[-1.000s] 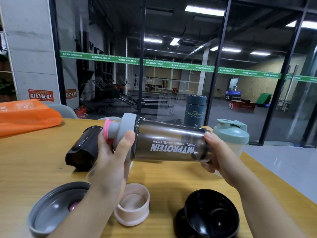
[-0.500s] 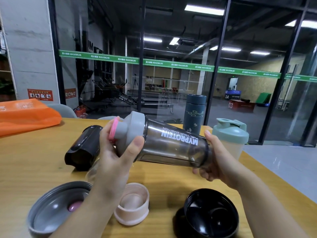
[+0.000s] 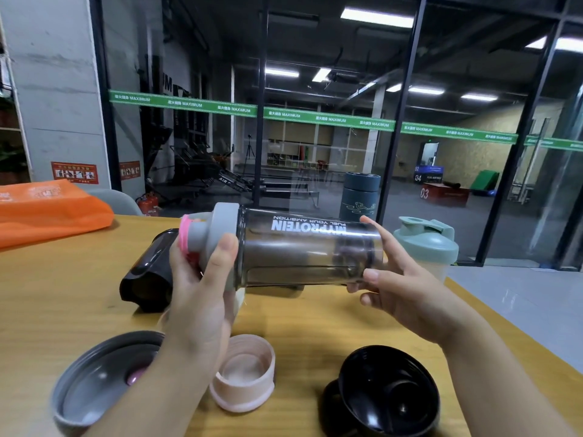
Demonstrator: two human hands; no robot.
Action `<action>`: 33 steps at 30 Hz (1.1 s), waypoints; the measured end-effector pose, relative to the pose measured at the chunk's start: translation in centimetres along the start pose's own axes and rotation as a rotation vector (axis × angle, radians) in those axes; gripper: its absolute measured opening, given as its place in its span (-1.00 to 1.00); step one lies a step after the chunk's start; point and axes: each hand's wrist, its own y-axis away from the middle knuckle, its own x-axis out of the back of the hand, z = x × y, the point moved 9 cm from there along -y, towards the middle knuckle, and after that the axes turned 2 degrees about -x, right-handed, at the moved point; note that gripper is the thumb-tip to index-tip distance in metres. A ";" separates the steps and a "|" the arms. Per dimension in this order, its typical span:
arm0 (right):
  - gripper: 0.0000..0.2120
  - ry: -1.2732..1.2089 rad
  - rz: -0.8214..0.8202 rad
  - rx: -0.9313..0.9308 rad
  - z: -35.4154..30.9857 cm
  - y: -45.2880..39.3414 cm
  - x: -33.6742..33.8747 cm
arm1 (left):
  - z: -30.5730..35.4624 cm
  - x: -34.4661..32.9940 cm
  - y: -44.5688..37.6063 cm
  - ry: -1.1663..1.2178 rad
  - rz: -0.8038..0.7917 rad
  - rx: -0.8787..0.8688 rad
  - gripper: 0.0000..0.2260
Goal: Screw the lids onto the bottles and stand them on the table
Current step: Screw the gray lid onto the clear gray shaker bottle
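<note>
A smoky shaker bottle point(image 3: 303, 250) marked MYPROTEIN lies sideways in the air above the wooden table point(image 3: 63, 304). My left hand point(image 3: 202, 279) grips its grey lid point(image 3: 220, 234), which has a pink cap at the far left. My right hand point(image 3: 394, 279) holds the bottle's base, thumb under it and fingers loosely spread. On the table lie a loose grey lid point(image 3: 104, 380), a pink lid point(image 3: 243, 373) and a black lid point(image 3: 388, 392), all upside down. A black bottle point(image 3: 148, 269) lies on its side behind my left hand.
A pale green shaker point(image 3: 426, 244) with its lid on stands at the table's right edge. A dark blue flask point(image 3: 359, 197) stands behind the held bottle. An orange bag point(image 3: 47, 209) lies at the back left. Glass walls rise behind the table.
The bottle has turned about its long axis, so the lettering now faces up. My right hand's fingers have loosened and spread on the base. My left hand stays on the grey lid.
</note>
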 end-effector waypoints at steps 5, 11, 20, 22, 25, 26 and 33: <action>-0.20 0.018 0.024 0.017 -0.1 -0.1 0.6 | 0.1 -0.2 0.0 0.036 -0.001 0.007 -0.64; -0.15 0.046 0.039 -0.007 0.5 -0.1 0.9 | 0.1 -0.5 0.1 0.023 -0.024 0.031 -0.63; -0.19 0.065 0.044 -0.041 1.1 -0.3 0.7 | -0.4 -0.5 0.2 -0.015 -0.048 0.059 -0.52; -0.32 0.056 0.044 -0.050 1.3 -0.3 0.7 | -0.5 -0.4 0.2 -0.024 -0.054 0.057 -0.56; -0.43 0.029 0.054 -0.083 1.8 -0.4 0.5 | -0.6 -0.5 0.2 -0.030 -0.054 0.051 -0.39; -0.41 0.027 0.066 -0.102 1.9 -0.4 0.6 | -0.6 -0.4 0.2 -0.036 -0.052 0.051 -0.35; -0.22 0.114 0.164 -0.333 4.3 0.1 1.6 | -0.3 -0.8 0.2 -0.129 -0.118 -0.009 -0.28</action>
